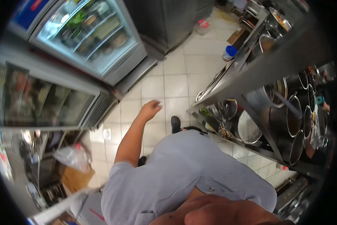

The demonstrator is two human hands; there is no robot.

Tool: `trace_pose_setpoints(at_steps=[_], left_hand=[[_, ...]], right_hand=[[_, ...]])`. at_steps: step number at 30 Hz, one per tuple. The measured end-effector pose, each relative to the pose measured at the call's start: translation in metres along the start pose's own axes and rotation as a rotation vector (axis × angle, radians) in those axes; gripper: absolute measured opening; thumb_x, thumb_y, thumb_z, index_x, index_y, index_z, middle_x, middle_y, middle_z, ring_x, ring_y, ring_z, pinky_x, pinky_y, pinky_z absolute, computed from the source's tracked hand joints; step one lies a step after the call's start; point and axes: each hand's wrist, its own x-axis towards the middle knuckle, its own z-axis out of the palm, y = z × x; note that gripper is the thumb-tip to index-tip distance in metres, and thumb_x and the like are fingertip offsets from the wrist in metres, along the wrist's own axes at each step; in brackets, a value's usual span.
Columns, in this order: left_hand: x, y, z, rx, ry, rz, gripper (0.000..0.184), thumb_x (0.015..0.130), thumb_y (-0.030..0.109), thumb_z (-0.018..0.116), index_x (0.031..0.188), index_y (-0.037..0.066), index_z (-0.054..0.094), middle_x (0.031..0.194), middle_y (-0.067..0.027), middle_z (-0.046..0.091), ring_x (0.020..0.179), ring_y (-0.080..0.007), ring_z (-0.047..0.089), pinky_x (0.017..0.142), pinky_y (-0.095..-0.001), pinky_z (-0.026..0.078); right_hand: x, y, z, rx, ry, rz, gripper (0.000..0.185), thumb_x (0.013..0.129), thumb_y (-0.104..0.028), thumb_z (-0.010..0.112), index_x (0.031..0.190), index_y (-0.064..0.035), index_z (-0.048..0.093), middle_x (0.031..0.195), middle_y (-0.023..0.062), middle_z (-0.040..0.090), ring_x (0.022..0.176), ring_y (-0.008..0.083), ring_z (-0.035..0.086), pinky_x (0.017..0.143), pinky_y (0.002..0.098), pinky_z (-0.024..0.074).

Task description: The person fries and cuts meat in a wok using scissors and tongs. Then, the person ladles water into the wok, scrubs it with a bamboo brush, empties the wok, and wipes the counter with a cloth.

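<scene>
My left hand [151,109] hangs in front of my body over the tiled floor [176,87]. Its fingers are loosely bent and slightly blurred, with a gap at the thumb, and nothing shows in them. It touches nothing; a lit glass-door fridge [125,63] stands beyond it, up and to the left. My right hand is out of view.
Along the right runs a metal shelf rack [266,133] with pots and bowls. A tub with a blue lid [229,52] stands on the floor near the rack. At the left are a second glass-door fridge [44,95] and a plastic bag [74,156] beside cardboard [76,178].
</scene>
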Motion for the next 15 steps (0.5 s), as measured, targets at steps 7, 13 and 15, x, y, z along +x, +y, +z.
trace_pose_setpoints(at_steps=[7,13,15], left_hand=[[-0.006,-0.265,-0.059,0.772,-0.307,-0.266,0.027,0.096,0.028,0.053,0.111,0.016,0.072,0.093,-0.0132,0.073,0.089,-0.0333,0.069,0.08,-0.0486,0.054],[0.055,-0.306,-0.166,1.023,-0.248,-0.179,0.023,0.096,0.029,0.054,0.102,0.015,0.071,0.096,-0.0161,0.072,0.089,-0.0348,0.07,0.074,-0.0471,0.055],[0.119,-0.308,-0.206,1.104,-0.305,-0.115,0.02,0.091,0.025,0.057,0.097,0.014,0.071,0.092,-0.0161,0.071,0.086,-0.0351,0.069,0.071,-0.0474,0.055]], right_hand=[[0.035,-0.059,-0.017,0.141,-0.007,0.124,0.032,0.091,-0.024,0.052,0.104,-0.0019,0.071,0.106,0.0228,0.07,0.092,0.039,0.069,0.081,0.0503,0.0543],[0.072,-0.134,-0.03,0.3,0.035,0.291,0.032,0.091,-0.024,0.052,0.104,-0.0017,0.071,0.106,0.0229,0.07,0.091,0.0392,0.069,0.08,0.0506,0.0545],[0.088,-0.175,-0.036,0.37,0.053,0.339,0.032,0.091,-0.023,0.052,0.104,-0.0016,0.071,0.106,0.023,0.07,0.091,0.0393,0.069,0.08,0.0507,0.0546]])
